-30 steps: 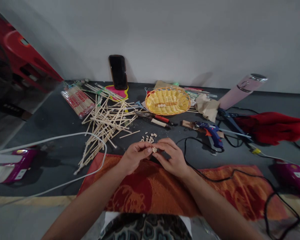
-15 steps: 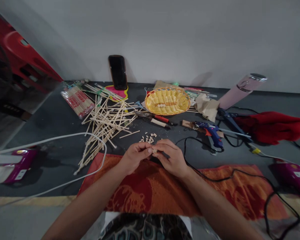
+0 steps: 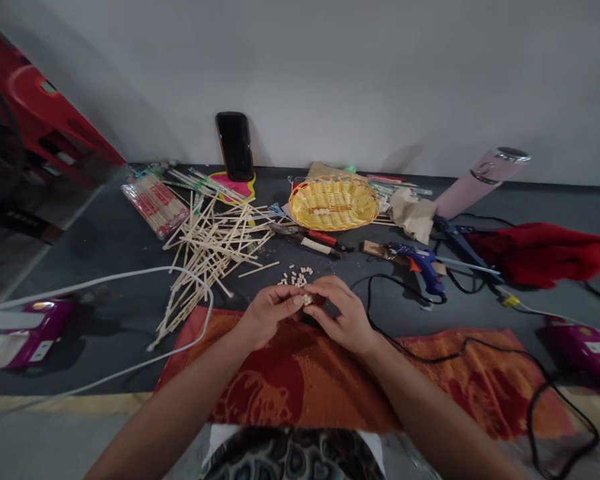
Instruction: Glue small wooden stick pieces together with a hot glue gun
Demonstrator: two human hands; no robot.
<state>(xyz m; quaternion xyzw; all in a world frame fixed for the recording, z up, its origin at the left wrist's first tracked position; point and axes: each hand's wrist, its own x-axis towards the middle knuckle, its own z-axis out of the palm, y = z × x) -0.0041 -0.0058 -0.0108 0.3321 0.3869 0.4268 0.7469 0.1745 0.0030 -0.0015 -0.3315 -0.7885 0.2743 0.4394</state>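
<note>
Between my fingertips is a small cluster of short wooden stick pieces [image 3: 307, 300]. My left hand [image 3: 275, 310] pinches it from the left with thumb and fingers. From the other side, the fingers of my right hand [image 3: 343, 313] close on the same cluster. Just beyond my hands lies a loose group of cut stick pieces [image 3: 300, 275] on the dark tabletop. My wrists are over an orange and red towel [image 3: 320, 380]. How the pieces in the cluster are joined is too small to make out.
Long wooden sticks [image 3: 210, 240] lie heaped at left. Behind are a yellow wicker basket [image 3: 334, 200], pliers [image 3: 315, 241] and a leaning phone [image 3: 235, 147]. A blue glue gun [image 3: 423, 263], a pink flask [image 3: 480, 183] and a red cloth [image 3: 545, 253] sit right; a black cable [image 3: 465, 350] crosses the towel.
Both hands stay together on the cluster, with only a slight shift of the fingers. The objects around them have not moved on the table.
</note>
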